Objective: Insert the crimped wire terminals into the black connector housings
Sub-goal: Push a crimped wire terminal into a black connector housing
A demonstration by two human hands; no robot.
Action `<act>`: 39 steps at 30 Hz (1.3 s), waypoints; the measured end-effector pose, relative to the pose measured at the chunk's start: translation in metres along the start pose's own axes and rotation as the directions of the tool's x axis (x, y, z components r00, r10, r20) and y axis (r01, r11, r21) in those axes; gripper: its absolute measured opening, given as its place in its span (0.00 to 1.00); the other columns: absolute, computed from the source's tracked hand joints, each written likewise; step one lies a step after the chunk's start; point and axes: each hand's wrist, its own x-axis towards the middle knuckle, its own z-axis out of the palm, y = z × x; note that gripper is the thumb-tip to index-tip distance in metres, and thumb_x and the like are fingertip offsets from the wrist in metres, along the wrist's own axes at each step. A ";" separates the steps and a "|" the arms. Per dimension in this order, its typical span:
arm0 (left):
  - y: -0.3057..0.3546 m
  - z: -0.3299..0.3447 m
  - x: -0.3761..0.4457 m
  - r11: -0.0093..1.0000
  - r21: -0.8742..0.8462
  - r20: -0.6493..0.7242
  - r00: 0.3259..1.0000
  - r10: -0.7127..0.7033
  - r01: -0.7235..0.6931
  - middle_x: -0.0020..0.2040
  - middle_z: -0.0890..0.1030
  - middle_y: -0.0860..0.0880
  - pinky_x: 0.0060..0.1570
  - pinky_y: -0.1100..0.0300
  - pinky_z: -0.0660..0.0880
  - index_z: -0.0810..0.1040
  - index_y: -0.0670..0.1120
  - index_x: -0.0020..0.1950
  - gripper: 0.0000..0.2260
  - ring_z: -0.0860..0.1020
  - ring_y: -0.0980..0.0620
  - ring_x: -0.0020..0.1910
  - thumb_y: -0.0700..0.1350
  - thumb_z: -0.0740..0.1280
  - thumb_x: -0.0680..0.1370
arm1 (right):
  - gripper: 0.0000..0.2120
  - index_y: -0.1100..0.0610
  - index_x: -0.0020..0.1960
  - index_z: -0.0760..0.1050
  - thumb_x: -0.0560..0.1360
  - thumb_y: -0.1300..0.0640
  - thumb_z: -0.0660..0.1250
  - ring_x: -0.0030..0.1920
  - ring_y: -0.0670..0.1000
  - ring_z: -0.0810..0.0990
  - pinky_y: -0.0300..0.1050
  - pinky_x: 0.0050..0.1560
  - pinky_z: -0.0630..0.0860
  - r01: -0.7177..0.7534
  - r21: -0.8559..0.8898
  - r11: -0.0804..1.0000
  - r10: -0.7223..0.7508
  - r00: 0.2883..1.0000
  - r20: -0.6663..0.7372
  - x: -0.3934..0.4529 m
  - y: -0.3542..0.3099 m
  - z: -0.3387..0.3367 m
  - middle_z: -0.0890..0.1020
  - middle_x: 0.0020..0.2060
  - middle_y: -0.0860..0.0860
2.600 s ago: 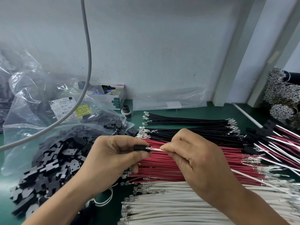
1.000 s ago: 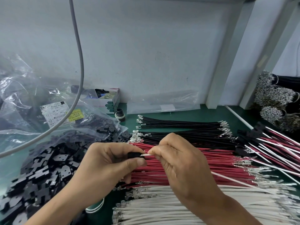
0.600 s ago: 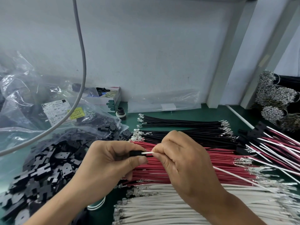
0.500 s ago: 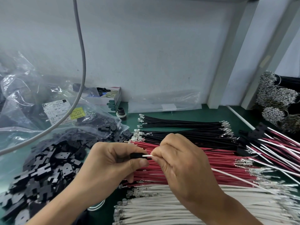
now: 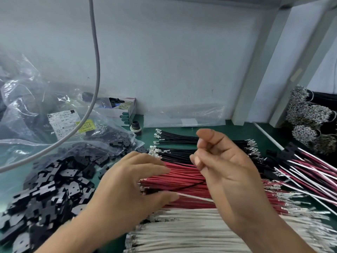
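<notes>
Currently left hand [image 5: 127, 190] sits low over the red wire bundle [image 5: 182, 181], fingers curled, motion-blurred. A white wire [image 5: 193, 197] comes out from under its thumb tip and runs right, behind the right hand [image 5: 228, 172]. A small dark part shows just inside the left fingers, likely the black connector housing [image 5: 148, 190], but too blurred to confirm; looks like the hand holds it with the wire end at it. A thin black wire [image 5: 191, 186] also crosses the red bundle from that spot.

Right hand is raised above the wires, palm facing left, fingers loosely bent, thumb up. Holds nothing that I can see; well apart from the white wire's left end.

Stock on the green tabletop [image 5: 228, 130]:
- black wire bundles [image 5: 178, 141] at the back, crimped terminals on both ends
- red bundle in the middle
- white wire bundle [image 5: 182, 232] nearest the camera
- finished red/white harnesses [image 5: 310, 172] with black housings, far right
- pile of loose black housings [image 5: 54, 183] on the left, spilling from a clear plastic bag [image 5: 36, 106] with a printed label
- small open carton [image 5: 125, 112] against the wall
- tied bundles of terminal-ended wires [image 5: 308, 114] at the right edge

A grey cable [image 5: 96, 70] hangs across the upper left.
</notes>
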 end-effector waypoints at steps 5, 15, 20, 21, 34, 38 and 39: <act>0.020 0.006 -0.001 0.909 -0.409 -0.138 0.990 0.030 -0.084 0.44 0.87 0.53 0.45 0.67 0.78 0.89 0.51 0.43 0.09 0.85 0.54 0.43 0.51 0.82 0.66 | 0.19 0.59 0.51 0.84 0.63 0.71 0.70 0.34 0.50 0.75 0.45 0.40 0.79 -0.232 0.353 0.906 0.199 0.972 0.128 -0.007 0.006 0.017 0.78 0.44 0.56; 0.014 0.012 -0.001 0.742 -0.668 -0.038 0.993 -0.112 0.058 0.39 0.87 0.45 0.42 0.62 0.81 0.89 0.48 0.42 0.05 0.86 0.50 0.39 0.44 0.81 0.67 | 0.19 0.58 0.54 0.84 0.65 0.71 0.68 0.35 0.48 0.77 0.45 0.47 0.77 -0.323 0.354 0.878 0.275 0.944 0.180 -0.009 0.008 0.016 0.78 0.45 0.55; 0.014 0.011 0.000 0.648 -0.756 0.012 0.992 -0.127 0.092 0.40 0.87 0.43 0.43 0.64 0.80 0.89 0.45 0.42 0.06 0.86 0.50 0.40 0.41 0.80 0.66 | 0.20 0.57 0.54 0.84 0.66 0.71 0.68 0.36 0.48 0.77 0.46 0.48 0.75 -0.343 0.377 0.860 0.282 0.936 0.210 -0.008 0.008 0.014 0.79 0.45 0.55; 0.013 0.011 0.000 0.645 -0.758 0.013 0.992 -0.124 0.090 0.40 0.88 0.43 0.44 0.63 0.80 0.89 0.44 0.42 0.06 0.86 0.49 0.41 0.41 0.81 0.67 | 0.20 0.57 0.54 0.84 0.66 0.71 0.68 0.36 0.48 0.77 0.46 0.47 0.76 -0.344 0.378 0.859 0.283 0.936 0.209 -0.008 0.008 0.014 0.79 0.45 0.55; 0.012 0.007 0.001 0.618 -0.773 0.082 0.988 -0.130 0.145 0.39 0.87 0.42 0.40 0.65 0.81 0.88 0.44 0.39 0.07 0.86 0.50 0.38 0.42 0.82 0.65 | 0.22 0.57 0.54 0.84 0.65 0.73 0.68 0.42 0.52 0.75 0.47 0.52 0.75 -0.434 0.422 0.796 0.339 0.897 0.283 -0.009 0.008 0.014 0.80 0.46 0.57; 0.010 0.005 0.004 0.605 -0.788 0.076 0.993 -0.087 0.114 0.39 0.87 0.42 0.40 0.63 0.81 0.87 0.42 0.39 0.06 0.86 0.49 0.37 0.40 0.81 0.66 | 0.22 0.57 0.56 0.84 0.66 0.73 0.67 0.44 0.53 0.77 0.49 0.54 0.77 -0.455 0.436 0.777 0.349 0.887 0.304 -0.009 0.008 0.013 0.80 0.48 0.57; 0.009 0.005 0.004 0.606 -0.789 0.071 0.994 -0.078 0.103 0.39 0.87 0.42 0.40 0.63 0.81 0.87 0.42 0.40 0.06 0.86 0.49 0.37 0.40 0.81 0.66 | 0.22 0.57 0.56 0.84 0.66 0.73 0.67 0.43 0.53 0.77 0.49 0.53 0.78 -0.455 0.442 0.773 0.348 0.887 0.305 -0.009 0.008 0.013 0.80 0.48 0.57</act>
